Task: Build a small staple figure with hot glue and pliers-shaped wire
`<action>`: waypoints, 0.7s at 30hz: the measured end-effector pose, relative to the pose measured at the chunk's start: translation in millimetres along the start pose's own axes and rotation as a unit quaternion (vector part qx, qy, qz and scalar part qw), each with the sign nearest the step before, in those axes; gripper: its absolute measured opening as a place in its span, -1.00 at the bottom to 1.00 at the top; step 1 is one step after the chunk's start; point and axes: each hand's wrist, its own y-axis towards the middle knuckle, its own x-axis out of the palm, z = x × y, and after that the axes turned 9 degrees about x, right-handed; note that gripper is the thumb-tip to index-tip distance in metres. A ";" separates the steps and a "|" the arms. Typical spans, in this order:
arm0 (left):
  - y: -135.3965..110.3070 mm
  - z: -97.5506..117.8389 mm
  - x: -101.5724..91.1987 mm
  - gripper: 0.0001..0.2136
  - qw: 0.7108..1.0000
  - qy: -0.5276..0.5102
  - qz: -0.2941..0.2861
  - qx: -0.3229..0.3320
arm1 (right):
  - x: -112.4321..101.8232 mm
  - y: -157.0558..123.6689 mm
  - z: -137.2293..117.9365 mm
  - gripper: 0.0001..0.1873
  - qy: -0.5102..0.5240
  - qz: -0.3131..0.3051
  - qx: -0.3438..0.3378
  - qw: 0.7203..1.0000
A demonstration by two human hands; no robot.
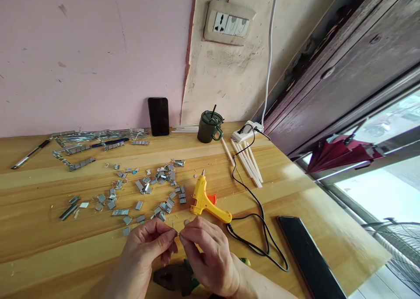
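Note:
My left hand [151, 240] pinches a small, thin metal piece [173, 225] between thumb and forefinger. Its exact kind is too small to make out. The fingertips of my right hand [210, 251] close on the same piece from the other side, almost meeting the left thumb. Beneath both hands lies a pair of pliers [169, 278], its handles partly hidden by my right hand. Just beyond them a yellow glue gun [201, 198] with an orange trigger rests on its side. Many small grey metal pieces [120, 212] are scattered to the left of it.
At the back are linked metal strips [82, 163], a pen [31, 154], an upright phone [159, 117] and a green mug [207, 128]. White glue sticks [247, 165] lie by a power strip [246, 131]. A black cable [262, 216] loops near a dark phone [310, 257] at right.

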 end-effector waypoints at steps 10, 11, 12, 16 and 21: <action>8.4 1.6 -5.8 -0.85 0.986 -0.056 -0.039 -0.155 | -21.6 13.1 3.3 -0.77 -0.064 -0.160 -0.156 0.973; 9.0 3.6 -6.4 -0.87 0.984 -0.048 -0.045 -0.164 | -23.2 15.0 2.5 -0.76 -0.059 -0.170 -0.167 0.969; 9.7 5.6 -7.3 -0.88 0.983 -0.038 -0.055 -0.172 | -24.5 16.8 1.6 -0.74 -0.053 -0.179 -0.179 0.966; 13.3 10.7 -14.0 -0.92 0.971 0.003 -0.105 -0.214 | -27.6 22.5 -3.9 -0.70 -0.051 -0.213 -0.229 0.949; 13.3 16.3 -19.4 -0.91 0.958 0.035 -0.122 -0.257 | -29.6 26.3 -7.3 -0.72 -0.055 -0.238 -0.237 0.940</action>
